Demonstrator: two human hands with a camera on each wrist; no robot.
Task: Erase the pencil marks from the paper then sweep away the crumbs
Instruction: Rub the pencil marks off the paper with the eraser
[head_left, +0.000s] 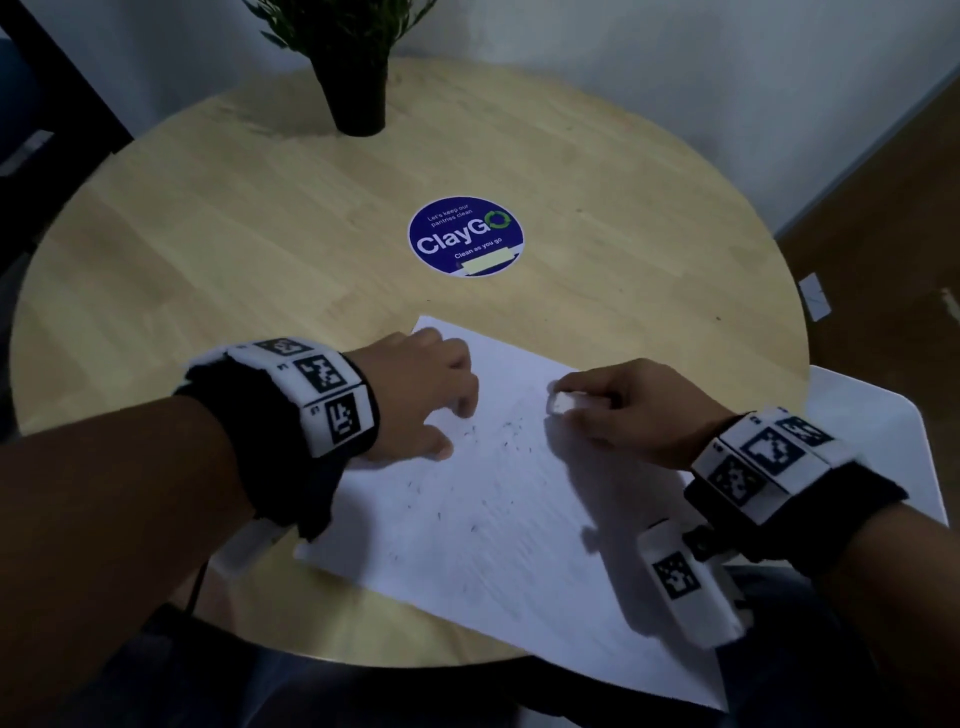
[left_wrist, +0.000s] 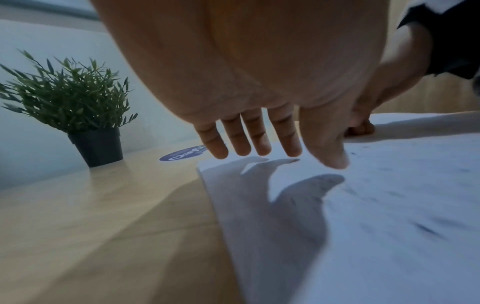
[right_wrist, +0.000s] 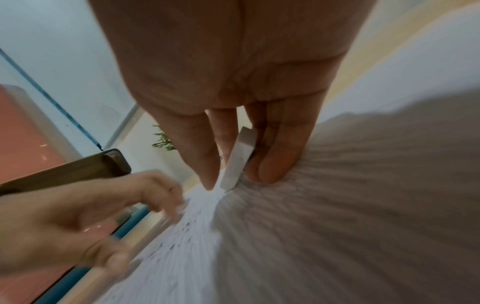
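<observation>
A round wooden table (head_left: 208, 218) is shown with a thin, floppy sheet of paper (head_left: 498, 551) at its near edge, steadied by the flat, spread left hand (head_left: 421, 395), while a small firm eraser (head_left: 563, 401) is pinched in the right hand (head_left: 634, 410) above scattered crumbs (head_left: 483, 431).

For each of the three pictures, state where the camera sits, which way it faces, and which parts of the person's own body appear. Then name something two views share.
Head: worn on the head, looking down at the paper on the round table; both forearms, left hand and right hand gripping the eraser show.
Left wrist: along the open left palm toward the potted plant.
Right wrist: along the fingers pinching the eraser; the left hand shows too.
Shared: head and left wrist both show the ClayGo sticker.
</observation>
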